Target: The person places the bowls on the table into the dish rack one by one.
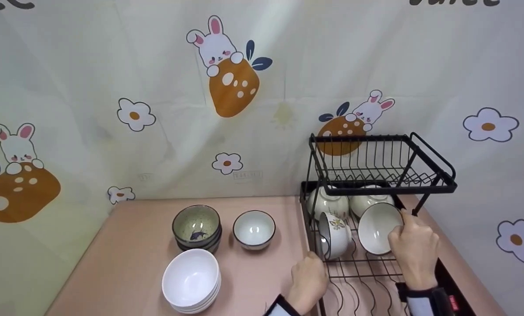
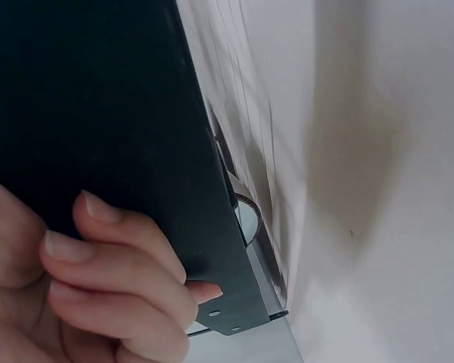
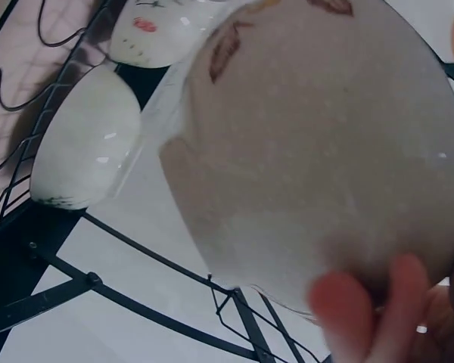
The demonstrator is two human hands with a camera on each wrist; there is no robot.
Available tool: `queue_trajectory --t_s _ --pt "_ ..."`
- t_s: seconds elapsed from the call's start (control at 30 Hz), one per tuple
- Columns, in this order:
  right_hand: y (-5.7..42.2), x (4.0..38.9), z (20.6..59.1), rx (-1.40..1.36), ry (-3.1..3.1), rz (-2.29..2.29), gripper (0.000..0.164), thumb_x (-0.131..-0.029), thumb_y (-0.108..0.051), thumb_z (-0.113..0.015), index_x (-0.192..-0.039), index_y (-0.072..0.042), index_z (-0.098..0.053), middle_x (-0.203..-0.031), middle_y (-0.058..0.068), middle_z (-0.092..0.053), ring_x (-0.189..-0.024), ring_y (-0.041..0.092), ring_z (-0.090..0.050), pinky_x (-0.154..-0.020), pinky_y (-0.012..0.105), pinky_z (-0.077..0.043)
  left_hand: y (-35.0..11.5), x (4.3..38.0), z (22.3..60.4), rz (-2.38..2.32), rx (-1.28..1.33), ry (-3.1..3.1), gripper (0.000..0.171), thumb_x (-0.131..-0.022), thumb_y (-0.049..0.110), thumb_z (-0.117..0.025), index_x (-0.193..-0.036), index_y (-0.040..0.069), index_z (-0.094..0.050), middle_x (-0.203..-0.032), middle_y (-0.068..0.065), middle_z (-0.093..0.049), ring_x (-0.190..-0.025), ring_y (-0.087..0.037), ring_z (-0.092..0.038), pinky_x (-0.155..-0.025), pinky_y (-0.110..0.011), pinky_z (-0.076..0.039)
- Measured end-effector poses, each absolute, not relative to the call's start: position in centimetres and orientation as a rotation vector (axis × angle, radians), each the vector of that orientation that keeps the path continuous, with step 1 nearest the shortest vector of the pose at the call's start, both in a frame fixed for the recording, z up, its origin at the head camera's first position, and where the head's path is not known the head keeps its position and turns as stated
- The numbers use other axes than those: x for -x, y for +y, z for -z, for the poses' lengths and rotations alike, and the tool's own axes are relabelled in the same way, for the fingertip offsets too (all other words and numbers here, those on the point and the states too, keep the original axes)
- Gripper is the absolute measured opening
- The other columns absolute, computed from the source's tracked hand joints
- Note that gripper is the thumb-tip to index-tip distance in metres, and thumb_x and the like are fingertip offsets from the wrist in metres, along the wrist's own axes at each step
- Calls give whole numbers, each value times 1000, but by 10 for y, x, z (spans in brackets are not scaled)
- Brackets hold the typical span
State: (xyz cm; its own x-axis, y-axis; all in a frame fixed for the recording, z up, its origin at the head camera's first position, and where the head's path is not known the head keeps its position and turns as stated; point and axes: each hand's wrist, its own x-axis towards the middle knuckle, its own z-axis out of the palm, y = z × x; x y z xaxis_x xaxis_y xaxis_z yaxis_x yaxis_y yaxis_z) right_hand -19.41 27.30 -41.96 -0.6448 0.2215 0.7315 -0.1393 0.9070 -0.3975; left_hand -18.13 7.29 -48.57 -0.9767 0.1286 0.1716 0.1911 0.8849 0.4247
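My right hand (image 1: 414, 250) holds a white bowl (image 1: 378, 230) by its right rim, over the lower level of a black two-tier dish rack (image 1: 389, 191). In the right wrist view the bowl's pale outside, with brown leaf marks, fills much of the picture, and the fingertips (image 3: 340, 306) are blurred at its edge. Left of it, a white bowl with a flower print (image 1: 337, 237) stands on its side in the wires. Behind them sit two pale bowls, one at left (image 1: 330, 202) and one at right (image 1: 369, 199). My left hand (image 1: 308, 281) grips the rack's left edge, fingers curled by its dark side panel (image 2: 121, 98).
Left of the rack, a single white bowl with a dark rim (image 1: 254, 230) stands on the pink tabletop (image 1: 126, 259). Beside it are a stack of speckled green-grey bowls (image 1: 196, 224) and a stack of white bowls (image 1: 192, 281). The rack's upper tier (image 1: 363, 153) overhangs the back bowls.
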Motion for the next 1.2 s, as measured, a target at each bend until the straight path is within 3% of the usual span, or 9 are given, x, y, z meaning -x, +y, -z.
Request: queue_trajectory --t_s 0.1,0.2,0.33,0.43,0.53,0.63,0.93,1.07,1.2 --pt "270 197 424 2 -2132 -456 41 -72 11 -51 -109 15 -68 -59 29 -58 -36 12 -21 -34 33 -23 73 181 486 662 262 -2927 32 -80 8 -76 -104 -7 -62 -68 -12 -63 -62 -23 -66 -57 -35 -55" --pt "268 201 427 -37 -2092 -410 41 -73 12 -51 -110 14 -68 -56 26 -56 -38 9 -18 -34 30 -22 73 182 486 675 260 -2922 29 -80 7 -76 -101 -6 -62 -67 -12 -62 -62 -23 -65 -57 -35 -55" --pt "266 207 431 -53 -2100 -370 42 -72 12 -51 -109 14 -68 -41 10 -38 -38 8 -17 -33 31 -22 73 181 487 709 263 -2912 24 -81 7 -75 -98 -3 -60 -67 -11 -61 -60 -23 -64 -56 -34 -54" --pt "265 212 434 -67 -2120 -320 40 -70 11 -53 -106 14 -69 -44 14 -46 -35 10 -19 -31 34 -24 74 181 489 715 269 -2900 23 -82 7 -74 -97 -3 -60 -67 -11 -61 -61 -23 -64 -57 -35 -53" --pt "263 218 436 -115 -2148 -258 36 -68 13 -54 -101 15 -69 -65 27 -64 -32 14 -26 -29 36 -29 73 181 490 712 261 -2881 23 -80 6 -74 -97 -3 -60 -68 -12 -62 -63 -24 -66 -58 -36 -54" --pt "259 224 436 -162 -2193 -186 33 -67 13 -54 -97 16 -68 -78 30 -68 -31 21 -35 -29 38 -33 73 182 491 718 251 -2866 22 -81 7 -74 -95 -2 -60 -68 -12 -63 -63 -25 -66 -58 -36 -54" --pt "243 244 435 -256 -2395 68 20 -71 12 -62 -90 15 -66 -54 14 -53 -37 18 -40 -33 32 -38 72 182 490 741 269 -2890 19 -84 8 -71 -96 -3 -61 -68 -12 -62 -61 -24 -65 -56 -35 -53" --pt "237 248 438 -286 -2431 112 13 -74 6 -70 -82 13 -62 -55 13 -52 -37 20 -44 -34 33 -42 73 182 491 716 270 -2877 22 -83 8 -72 -97 -4 -61 -69 -14 -64 -62 -26 -66 -57 -36 -54" --pt "231 250 443 -314 -2435 137 15 -79 3 -71 -89 15 -67 -58 16 -57 -37 22 -48 -34 34 -43 72 183 489 741 271 -2891 22 -83 8 -72 -98 -5 -62 -69 -13 -64 -62 -25 -65 -57 -36 -54"
